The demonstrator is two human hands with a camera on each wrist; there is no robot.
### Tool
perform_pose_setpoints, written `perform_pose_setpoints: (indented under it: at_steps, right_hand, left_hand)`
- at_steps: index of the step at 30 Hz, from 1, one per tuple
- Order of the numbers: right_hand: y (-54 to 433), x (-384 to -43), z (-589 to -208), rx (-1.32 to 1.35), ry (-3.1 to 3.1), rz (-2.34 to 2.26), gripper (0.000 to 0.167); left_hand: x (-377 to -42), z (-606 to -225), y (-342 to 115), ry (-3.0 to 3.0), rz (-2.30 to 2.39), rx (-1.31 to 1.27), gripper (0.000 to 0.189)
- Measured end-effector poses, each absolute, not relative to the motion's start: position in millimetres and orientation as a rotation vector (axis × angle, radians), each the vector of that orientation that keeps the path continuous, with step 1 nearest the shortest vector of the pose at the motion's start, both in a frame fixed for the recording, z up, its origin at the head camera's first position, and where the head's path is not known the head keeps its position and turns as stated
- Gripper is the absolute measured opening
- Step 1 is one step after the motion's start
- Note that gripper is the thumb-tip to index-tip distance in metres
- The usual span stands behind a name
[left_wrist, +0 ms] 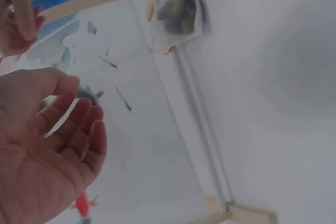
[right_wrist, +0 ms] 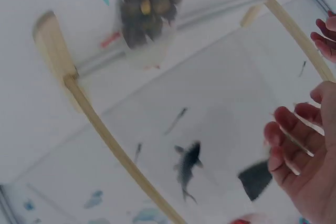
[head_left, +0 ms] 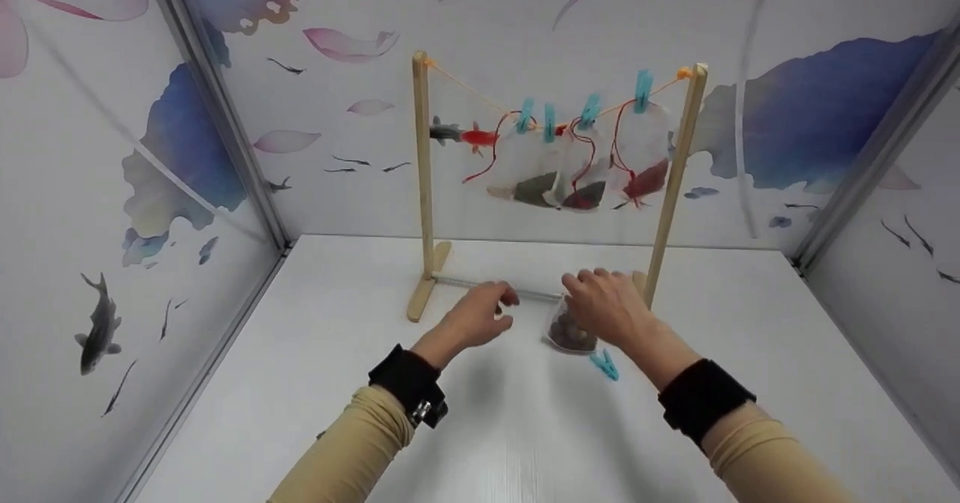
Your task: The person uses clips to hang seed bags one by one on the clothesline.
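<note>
A small sheer drawstring pouch (head_left: pixel 568 335) filled with dark, roundish lumps sits on the white table by the rack's lower rod. Its red cord shows in the right wrist view beside the pouch (right_wrist: pixel 149 14). My right hand (head_left: pixel 609 300) is in the air, overlapping the pouch's top in the head view; in its wrist view the curved fingers are apart from the pouch and hold nothing. To the left, my left hand (head_left: pixel 480 314) hovers with thumb and fingers loosely bent, nothing between them. A blue clothespin (head_left: pixel 604 365) lies just in front of the pouch.
A wooden rack with a left post (head_left: pixel 423 165) and right post (head_left: pixel 676 180) carries a sagging orange string (head_left: pixel 469 85). Several blue clothespins grip it, with sheer pouches hanging, among them a red-filled pouch (head_left: pixel 645 165). A metal rod (head_left: pixel 517 291) joins the feet. Printed panels enclose the table.
</note>
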State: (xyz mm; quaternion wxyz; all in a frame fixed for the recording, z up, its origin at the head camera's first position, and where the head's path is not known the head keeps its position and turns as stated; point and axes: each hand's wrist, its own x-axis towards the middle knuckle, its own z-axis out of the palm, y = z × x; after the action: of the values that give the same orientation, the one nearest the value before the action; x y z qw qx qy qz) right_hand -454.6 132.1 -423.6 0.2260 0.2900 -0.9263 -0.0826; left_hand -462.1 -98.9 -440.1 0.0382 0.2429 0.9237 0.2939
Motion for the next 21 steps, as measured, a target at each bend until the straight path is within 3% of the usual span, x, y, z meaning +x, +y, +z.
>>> perform_pose_setpoints:
  at_steps: [5, 10, 16, 21]
  right_hand:
    - [150, -441, -495, 0.607, -2.804, 0.071, 0.026]
    - [168, -427, -539, 0.435, -2.901, 0.175, 0.04]
    - [164, -413, -560, 0.371, -2.828, 0.133, 0.036]
    - [143, -405, -564, 0.419, -2.683, 0.032, 0.021]
  left_hand:
    - [-448, -487, -89, 2.753, 0.586, 0.636, 0.038]
    - [-434, -517, -79, 2.767, 0.388, 0.553, 0.05]
    - [-425, -531, -78, 2.873, 0.292, 0.64, 0.045]
    - [-424, -531, -80, 2.908, 0.248, 0.67, 0.042]
